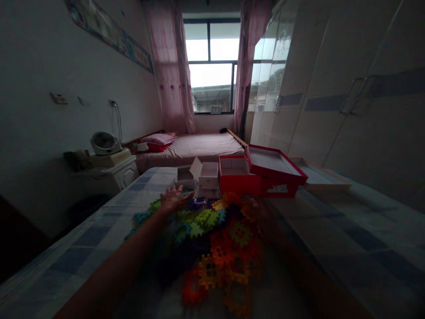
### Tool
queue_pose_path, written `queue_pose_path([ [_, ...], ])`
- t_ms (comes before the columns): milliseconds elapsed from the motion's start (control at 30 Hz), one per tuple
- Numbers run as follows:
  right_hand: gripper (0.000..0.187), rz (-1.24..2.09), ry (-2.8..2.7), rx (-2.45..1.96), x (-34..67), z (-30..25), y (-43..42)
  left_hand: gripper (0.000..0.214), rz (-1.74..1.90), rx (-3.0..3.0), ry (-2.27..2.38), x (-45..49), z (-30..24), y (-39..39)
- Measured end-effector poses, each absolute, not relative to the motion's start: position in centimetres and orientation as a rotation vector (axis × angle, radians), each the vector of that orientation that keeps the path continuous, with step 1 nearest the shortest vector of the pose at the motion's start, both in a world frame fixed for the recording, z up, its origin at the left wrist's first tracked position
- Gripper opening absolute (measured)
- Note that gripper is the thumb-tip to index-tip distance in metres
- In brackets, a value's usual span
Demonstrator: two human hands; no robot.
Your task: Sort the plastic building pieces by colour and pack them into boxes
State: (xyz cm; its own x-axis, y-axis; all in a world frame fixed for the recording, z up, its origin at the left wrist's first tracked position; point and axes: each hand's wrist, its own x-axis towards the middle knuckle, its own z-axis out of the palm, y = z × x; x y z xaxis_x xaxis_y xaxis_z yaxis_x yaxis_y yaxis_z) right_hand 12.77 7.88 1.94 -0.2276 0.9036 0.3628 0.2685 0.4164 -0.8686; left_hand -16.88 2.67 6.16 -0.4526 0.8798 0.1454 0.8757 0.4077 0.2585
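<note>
A pile of flat plastic interlocking blocks in red, orange, yellow, green, blue and purple lies on a checked bedcover in front of me. My left hand reaches out to the pile's far left edge, fingers spread and resting near a purple block. My right hand lies in shadow at the pile's right side, touching orange blocks; its fingers are too dark to read.
An open red box with its red lid beside it stands just beyond the pile. Two small white boxes sit left of it. Further off are a bed, pink curtains, a window, a wardrobe at right and a nightstand with a fan at left.
</note>
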Motion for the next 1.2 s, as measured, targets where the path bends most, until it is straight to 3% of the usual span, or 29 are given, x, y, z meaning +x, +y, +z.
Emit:
queue_pose_path([
  [200,0.046,0.859,-1.812,-0.99,12.7,2.4,7.4,0.087,0.426,1.6,2.517,-17.9,4.5,2.5],
  [533,0.04,0.845,-1.799,-0.996,12.7,2.4,7.5,0.054,0.758,1.807,2.038,-14.0,3.9,2.8],
  [1000,0.042,0.811,-1.724,-1.07,13.5,1.8,8.7,0.031,0.926,2.177,1.474,-4.8,6.3,2.8],
  [1133,0.047,0.735,-1.698,-1.074,14.6,1.3,10.0,0.036,0.83,2.361,1.534,-5.0,7.7,-0.6],
  [1200,0.05,0.727,-1.652,-1.1,14.9,1.2,10.4,0.057,0.72,2.445,1.536,-6.0,7.8,-3.8],
])
